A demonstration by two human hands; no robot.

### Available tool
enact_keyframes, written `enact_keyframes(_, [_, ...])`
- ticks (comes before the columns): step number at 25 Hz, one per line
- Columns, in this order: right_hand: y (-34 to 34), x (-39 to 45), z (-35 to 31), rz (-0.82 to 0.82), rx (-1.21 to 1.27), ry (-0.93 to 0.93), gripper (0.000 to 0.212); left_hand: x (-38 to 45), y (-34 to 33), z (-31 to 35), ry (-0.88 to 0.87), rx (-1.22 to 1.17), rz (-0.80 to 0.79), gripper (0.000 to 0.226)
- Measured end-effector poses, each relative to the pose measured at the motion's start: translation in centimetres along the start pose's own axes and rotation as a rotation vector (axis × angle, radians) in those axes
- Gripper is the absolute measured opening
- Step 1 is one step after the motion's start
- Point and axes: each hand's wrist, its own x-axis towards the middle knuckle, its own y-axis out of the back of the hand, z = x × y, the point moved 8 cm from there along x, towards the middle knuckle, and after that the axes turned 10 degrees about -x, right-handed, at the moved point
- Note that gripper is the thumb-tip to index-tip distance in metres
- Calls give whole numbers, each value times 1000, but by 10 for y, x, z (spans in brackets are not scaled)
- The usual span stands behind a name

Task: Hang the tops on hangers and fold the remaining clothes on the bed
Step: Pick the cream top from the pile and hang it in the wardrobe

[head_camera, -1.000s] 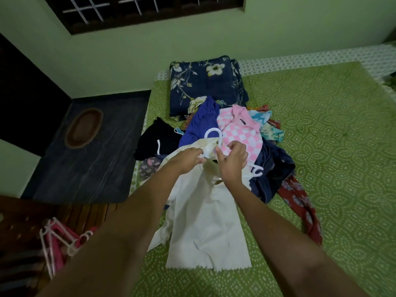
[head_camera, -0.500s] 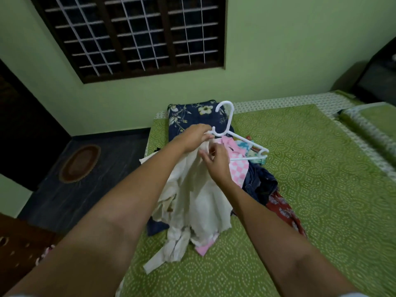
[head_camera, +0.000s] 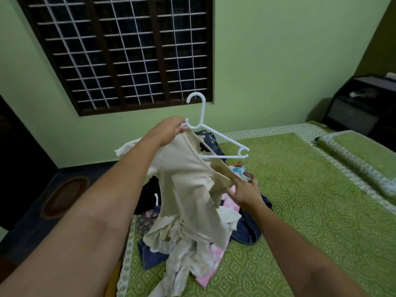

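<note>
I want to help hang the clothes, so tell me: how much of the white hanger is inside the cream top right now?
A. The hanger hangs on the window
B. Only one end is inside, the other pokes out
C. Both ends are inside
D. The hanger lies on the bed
B: the left hand holds the white hanger up at the neck of the cream top, and the hanger's right end sticks out bare over the bed.

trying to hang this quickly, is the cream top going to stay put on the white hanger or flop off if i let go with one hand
Probably floppy: the cream top sags in limp folds below the left hand. It may well slide, since only one shoulder sits on the white hanger; the other arm is bare. The right hand touches its loose edge.
</note>
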Motion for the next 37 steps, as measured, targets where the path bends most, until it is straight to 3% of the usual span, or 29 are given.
enact_keyframes(4, [14,16,61,-159,328,-409,32,-27,-17,-33,13,-78,-9,21])
enact_keyframes(8, [60,20,61,-24,303,-523,31,-37,-49,-25,-15,83,-17,17])
enact_keyframes(12, [92,-20,15,209,301,-417,32,-26,-49,6,27,-39,228,19])
enact_keyframes(14, [110,-49,12,310,263,-343,24,-20,-53,27,-50,-112,228,19])
enact_keyframes(16, [141,-68,42,467,149,-388,24,-16,-57,50,-151,-105,171,25])
enact_keyframes(18, [164,-77,82,407,0,-420,38,-11,-57,74,-225,-113,119,33])
enact_keyframes(20, [171,-82,110,192,-118,-339,45,-6,-61,106,-337,-167,68,26])
enact_keyframes(22, [174,-102,127,81,-251,-297,38,-3,-71,146,-444,-215,17,21])
enact_keyframes(25, [199,-148,147,167,-226,-438,24,2,-93,200,-524,-298,-37,15])
enact_keyframes(28, [228,-192,174,232,-179,-559,25,3,-129,268,-615,-378,-124,14])
enact_keyframes(33, [250,-295,256,283,58,-790,21,-4,-203,393,-710,-452,-295,35])
enact_keyframes(35, [258,-353,293,361,260,-912,26,-8,-227,437,-746,-467,-358,34])
enact_keyframes(37, [274,-406,324,372,204,-966,29,-18,-251,487,-791,-475,-412,26])
